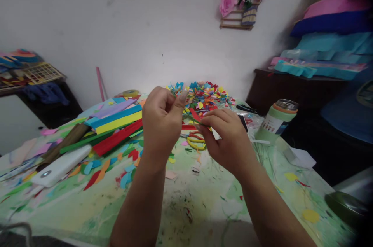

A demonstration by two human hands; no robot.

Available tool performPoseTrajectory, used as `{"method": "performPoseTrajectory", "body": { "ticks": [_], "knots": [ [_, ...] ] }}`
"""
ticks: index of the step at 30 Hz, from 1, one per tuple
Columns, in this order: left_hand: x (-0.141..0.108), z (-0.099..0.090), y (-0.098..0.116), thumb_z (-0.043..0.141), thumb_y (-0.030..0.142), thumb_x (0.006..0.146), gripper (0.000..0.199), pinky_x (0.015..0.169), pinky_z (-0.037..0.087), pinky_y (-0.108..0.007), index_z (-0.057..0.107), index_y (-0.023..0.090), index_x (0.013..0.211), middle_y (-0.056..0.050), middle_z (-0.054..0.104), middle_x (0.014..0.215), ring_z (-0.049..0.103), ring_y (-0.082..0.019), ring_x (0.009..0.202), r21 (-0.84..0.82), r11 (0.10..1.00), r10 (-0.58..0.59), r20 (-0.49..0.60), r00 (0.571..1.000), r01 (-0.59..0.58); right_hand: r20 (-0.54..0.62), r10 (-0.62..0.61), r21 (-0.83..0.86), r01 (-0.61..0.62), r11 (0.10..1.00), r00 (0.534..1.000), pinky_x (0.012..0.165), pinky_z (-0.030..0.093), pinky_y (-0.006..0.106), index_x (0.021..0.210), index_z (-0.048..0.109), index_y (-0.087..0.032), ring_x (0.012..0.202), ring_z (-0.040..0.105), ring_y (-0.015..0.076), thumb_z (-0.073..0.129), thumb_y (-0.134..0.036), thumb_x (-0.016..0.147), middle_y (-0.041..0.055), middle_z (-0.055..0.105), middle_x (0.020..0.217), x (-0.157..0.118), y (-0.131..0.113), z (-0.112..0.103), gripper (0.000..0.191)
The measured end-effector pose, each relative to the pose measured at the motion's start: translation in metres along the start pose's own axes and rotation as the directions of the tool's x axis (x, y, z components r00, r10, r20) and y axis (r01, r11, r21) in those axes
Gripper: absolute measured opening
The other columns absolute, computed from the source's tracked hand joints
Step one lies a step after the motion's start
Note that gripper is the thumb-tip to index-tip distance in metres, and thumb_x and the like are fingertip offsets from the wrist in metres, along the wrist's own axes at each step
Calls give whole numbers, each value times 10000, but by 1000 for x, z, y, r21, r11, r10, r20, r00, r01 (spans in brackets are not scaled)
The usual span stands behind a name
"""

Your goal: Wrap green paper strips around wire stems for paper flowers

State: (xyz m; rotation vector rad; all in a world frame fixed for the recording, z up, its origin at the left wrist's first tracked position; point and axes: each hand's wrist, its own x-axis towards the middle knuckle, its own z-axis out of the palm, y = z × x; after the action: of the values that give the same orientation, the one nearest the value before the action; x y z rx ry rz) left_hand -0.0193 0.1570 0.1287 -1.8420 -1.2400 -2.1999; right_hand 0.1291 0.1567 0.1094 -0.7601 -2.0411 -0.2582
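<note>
My left hand (pixel 163 122) is closed in a pinch, thumb against the fingers, on one end of a thin green stem (pixel 190 115). The stem slants down to my right hand (pixel 225 134), whose thumb and fingertips also pinch it. Both hands are raised above the table in front of the heap of colourful paper flowers (pixel 204 97). Whether the left fingers also cover a flower at the stem's end I cannot tell. Just under the right fingertips lie scissors (pixel 196 142) with yellow and red handles.
Crepe paper strips, including a red one (pixel 116 138), and a white power bank-like block (pixel 61 167) lie left among cut petals. A green bottle (pixel 275 120) stands right, near thin wires (pixel 266 159) and a white box (pixel 300 157). A person in dark blue (pixel 349 111) is at the far right.
</note>
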Motion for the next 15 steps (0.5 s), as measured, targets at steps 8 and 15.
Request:
{"method": "performPoseTrajectory", "body": {
  "ticks": [8,15],
  "knots": [
    [12,-14,-18,662,396,787,372,511,231,-305,438,204,560,47,367,542,292,-109,510,-77,993,-93,-100,991,85,302,-25,266,-60,962,953,732,452,298,783,605,-184,808,578,167,549,-162,845,47,641,832,-1,26,-34,87],
    [13,-13,-18,672,390,780,359,489,219,-301,468,203,551,53,371,520,286,-100,495,-127,983,-140,-84,987,129,-36,208,137,-201,970,978,599,380,284,720,543,-194,638,504,142,528,-227,855,13,565,683,-5,35,-47,140]
  ]
}}
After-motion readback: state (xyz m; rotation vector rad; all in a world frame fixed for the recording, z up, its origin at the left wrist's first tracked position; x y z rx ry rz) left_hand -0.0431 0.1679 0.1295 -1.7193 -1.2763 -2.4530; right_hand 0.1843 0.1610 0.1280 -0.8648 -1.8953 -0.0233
